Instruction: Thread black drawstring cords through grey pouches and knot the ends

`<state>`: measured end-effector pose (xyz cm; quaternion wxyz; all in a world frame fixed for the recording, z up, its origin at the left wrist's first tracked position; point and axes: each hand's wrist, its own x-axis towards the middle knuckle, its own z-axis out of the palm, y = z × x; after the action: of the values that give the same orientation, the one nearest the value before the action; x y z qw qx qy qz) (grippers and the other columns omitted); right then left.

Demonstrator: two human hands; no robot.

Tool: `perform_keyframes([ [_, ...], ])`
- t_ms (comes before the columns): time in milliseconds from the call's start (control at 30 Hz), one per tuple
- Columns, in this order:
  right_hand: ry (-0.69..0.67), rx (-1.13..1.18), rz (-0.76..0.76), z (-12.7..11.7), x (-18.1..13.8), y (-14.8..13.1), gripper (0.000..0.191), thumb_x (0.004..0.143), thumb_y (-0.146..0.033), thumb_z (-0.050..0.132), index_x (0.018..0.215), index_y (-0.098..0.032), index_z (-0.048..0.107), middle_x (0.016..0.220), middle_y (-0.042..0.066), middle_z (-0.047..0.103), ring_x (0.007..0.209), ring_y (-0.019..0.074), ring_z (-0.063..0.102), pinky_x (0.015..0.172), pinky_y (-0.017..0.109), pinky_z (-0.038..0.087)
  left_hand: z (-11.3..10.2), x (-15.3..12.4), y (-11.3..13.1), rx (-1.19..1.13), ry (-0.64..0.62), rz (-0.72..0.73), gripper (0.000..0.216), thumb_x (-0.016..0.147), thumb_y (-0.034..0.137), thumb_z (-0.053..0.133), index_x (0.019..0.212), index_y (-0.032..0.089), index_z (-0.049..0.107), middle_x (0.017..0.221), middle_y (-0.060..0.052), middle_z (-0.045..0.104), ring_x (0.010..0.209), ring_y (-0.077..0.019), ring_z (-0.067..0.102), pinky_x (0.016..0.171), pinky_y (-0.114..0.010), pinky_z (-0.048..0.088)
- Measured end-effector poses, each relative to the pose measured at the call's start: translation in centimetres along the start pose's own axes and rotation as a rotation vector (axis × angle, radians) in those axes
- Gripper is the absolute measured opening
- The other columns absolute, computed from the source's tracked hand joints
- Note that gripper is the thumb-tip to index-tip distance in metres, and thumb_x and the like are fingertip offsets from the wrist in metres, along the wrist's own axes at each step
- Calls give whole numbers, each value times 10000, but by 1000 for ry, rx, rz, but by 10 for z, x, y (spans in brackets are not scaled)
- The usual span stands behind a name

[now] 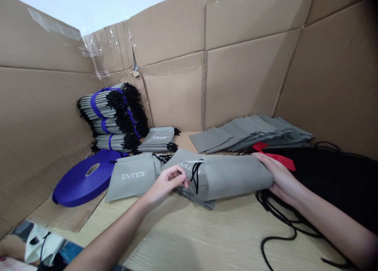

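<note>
My right hand (276, 176) is closed around the right end of a grey fabric pouch (236, 176), which lies sideways above the table. A thin pale rod (191, 161) shows at the pouch's left end, where a black cord (195, 174) hangs in a loop. Just left of that loop, my left hand (175, 177) is pinched, with a dark bit of cord showing between its fingers. Under and behind it are more grey pouches, one with mirrored-looking INTEX lettering. Another INTEX pouch (131, 176) lies flat to the left.
A purple tape roll (85, 178) lies at left, before stacked pouch bundles (112, 117) tied with purple bands. A smaller pouch stack (158, 139) stands beside them. Grey fabric pieces (251, 131) lie at the back; black cord (333, 184) and a red piece (277, 159) are right. Cardboard walls (174, 94) surround the table.
</note>
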<state>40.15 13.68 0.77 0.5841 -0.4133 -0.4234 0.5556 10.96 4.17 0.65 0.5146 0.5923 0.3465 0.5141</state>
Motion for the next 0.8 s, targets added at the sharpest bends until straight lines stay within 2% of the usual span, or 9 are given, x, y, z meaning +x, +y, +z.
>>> perform_keyframes([
  [133,-14,-7,12,5,-4,3,283,554,-422,753,750,-231,680,754,-34,625,648,105,511,494,134,406,11,-7,0,-209,-168,-101,180,797,300,588,752,139,522,635,-29,576,747,-196,616,712,-292,422],
  [300,12,-1,-6,1,1,5,243,582,-400,739,734,-221,677,720,-33,615,626,103,504,486,140,400,5,-12,12,-361,-167,25,146,788,253,584,721,140,520,597,-21,552,768,-217,614,759,-342,423],
  [400,36,8,-7,-4,6,6,246,558,-390,756,713,-214,682,727,-27,624,636,105,510,495,142,405,-3,-12,20,-378,-89,112,134,791,237,571,712,142,519,588,-16,546,775,-213,607,762,-352,433],
  [533,34,5,-1,-8,10,7,257,536,-395,764,701,-215,683,710,-27,626,625,108,509,489,148,406,-10,-10,29,-286,87,252,109,815,204,541,723,149,522,575,-5,544,841,-205,601,818,-355,428],
  [633,25,0,3,-9,12,8,266,533,-404,760,708,-220,682,706,-42,625,622,96,504,486,135,400,-13,-9,31,-219,172,323,108,823,212,537,732,156,523,568,7,533,851,-200,599,818,-359,440],
  [733,15,-6,7,-10,13,8,257,538,-403,754,700,-219,676,681,-54,613,604,87,492,474,127,391,-16,-6,30,-105,274,357,116,819,214,558,727,153,524,560,10,532,821,-183,604,782,-314,460],
  [800,7,-9,10,-10,13,8,248,537,-389,755,695,-215,674,673,-55,609,595,86,486,467,128,387,-19,-3,29,-127,302,306,111,815,220,572,742,155,520,567,17,528,797,-166,607,754,-285,472],
])
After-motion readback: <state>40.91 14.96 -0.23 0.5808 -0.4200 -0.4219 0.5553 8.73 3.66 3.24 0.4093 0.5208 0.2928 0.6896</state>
